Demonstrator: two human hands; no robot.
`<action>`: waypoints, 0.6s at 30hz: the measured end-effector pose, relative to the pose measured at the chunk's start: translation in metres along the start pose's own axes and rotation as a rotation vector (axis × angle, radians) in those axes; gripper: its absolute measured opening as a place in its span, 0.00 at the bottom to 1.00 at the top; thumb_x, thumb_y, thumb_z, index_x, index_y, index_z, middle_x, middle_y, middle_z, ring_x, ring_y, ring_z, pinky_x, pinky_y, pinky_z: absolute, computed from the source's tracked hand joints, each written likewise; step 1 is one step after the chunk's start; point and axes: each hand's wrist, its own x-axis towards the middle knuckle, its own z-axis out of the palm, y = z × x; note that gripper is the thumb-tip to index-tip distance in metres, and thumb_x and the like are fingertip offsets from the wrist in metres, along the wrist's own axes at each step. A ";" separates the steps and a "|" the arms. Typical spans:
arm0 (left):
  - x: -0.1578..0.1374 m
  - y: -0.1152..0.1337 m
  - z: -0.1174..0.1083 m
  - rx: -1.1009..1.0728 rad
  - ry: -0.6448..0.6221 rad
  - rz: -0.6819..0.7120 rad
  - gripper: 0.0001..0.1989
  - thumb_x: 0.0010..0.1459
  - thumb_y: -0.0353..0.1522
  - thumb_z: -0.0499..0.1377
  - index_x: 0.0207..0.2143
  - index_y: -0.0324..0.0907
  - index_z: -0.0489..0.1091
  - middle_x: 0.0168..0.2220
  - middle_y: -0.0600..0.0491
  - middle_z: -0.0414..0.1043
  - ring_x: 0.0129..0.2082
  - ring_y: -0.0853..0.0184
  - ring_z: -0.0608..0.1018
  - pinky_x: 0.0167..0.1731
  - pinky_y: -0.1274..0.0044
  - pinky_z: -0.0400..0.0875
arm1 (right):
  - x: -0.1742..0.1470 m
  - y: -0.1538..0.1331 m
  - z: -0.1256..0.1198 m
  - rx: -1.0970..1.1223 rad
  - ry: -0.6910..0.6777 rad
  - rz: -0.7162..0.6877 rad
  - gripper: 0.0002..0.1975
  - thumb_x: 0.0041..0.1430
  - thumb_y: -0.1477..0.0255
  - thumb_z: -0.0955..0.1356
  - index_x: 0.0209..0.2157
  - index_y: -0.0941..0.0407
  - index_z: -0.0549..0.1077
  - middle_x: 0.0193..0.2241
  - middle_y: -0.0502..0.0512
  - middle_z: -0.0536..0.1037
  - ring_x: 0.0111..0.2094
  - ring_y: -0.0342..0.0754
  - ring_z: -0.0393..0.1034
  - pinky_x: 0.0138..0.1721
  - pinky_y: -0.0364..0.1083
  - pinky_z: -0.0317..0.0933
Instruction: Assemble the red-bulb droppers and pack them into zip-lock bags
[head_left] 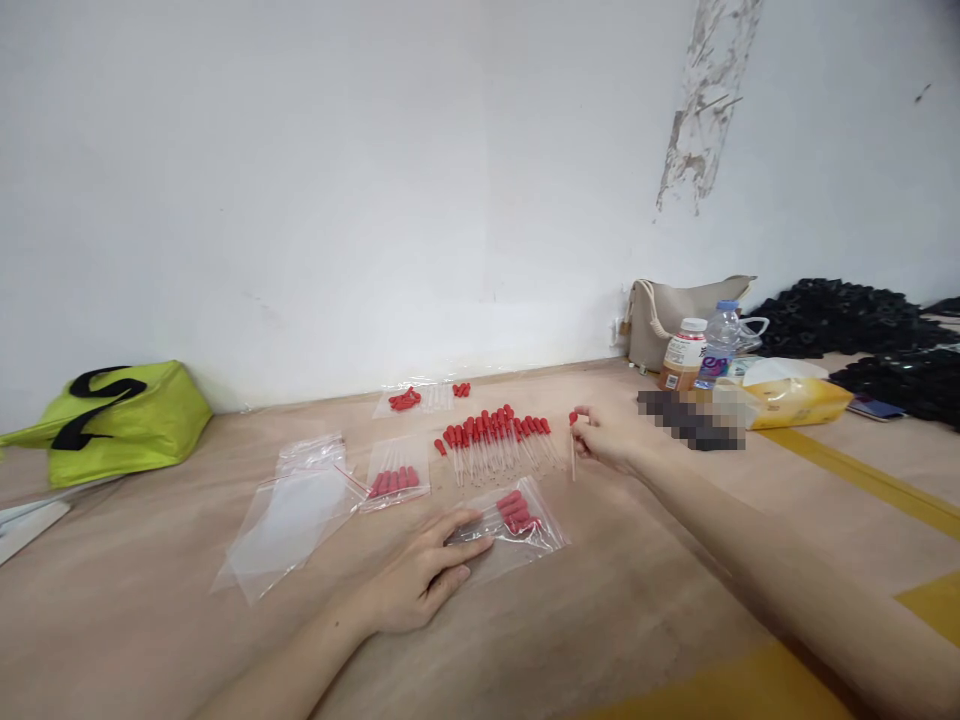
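Observation:
My right hand (602,442) pinches a dropper (574,462) near its red rubber bulb, with the clear stem pointing down. Stretched flat, the fingers of my left hand (420,580) rest on the left part of a clear zip bag (553,520) that has several red-bulbed droppers inside. Behind that bag lies a spread of loose droppers (487,435), bulbs toward the wall. Left of them is another filled bag (394,482). Flat transparent bags (281,525) overlap farther left, beyond my left hand.
Near the wall lie more red bulbs (405,399) on clear plastic. A yellow-green bag (131,420) sits at left. To the right are two bottles (681,355), a tissue pack (799,402), a beige bag (656,320) and black heaped items (847,315).

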 end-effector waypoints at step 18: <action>0.001 0.003 -0.001 0.003 -0.024 -0.017 0.19 0.61 0.33 0.44 0.55 0.53 0.53 0.60 0.56 0.46 0.58 0.61 0.53 0.54 0.66 0.52 | -0.082 0.014 0.009 0.107 -0.272 0.034 0.19 0.39 0.65 0.69 0.32 0.55 0.59 0.21 0.43 0.67 0.19 0.39 0.64 0.23 0.42 0.60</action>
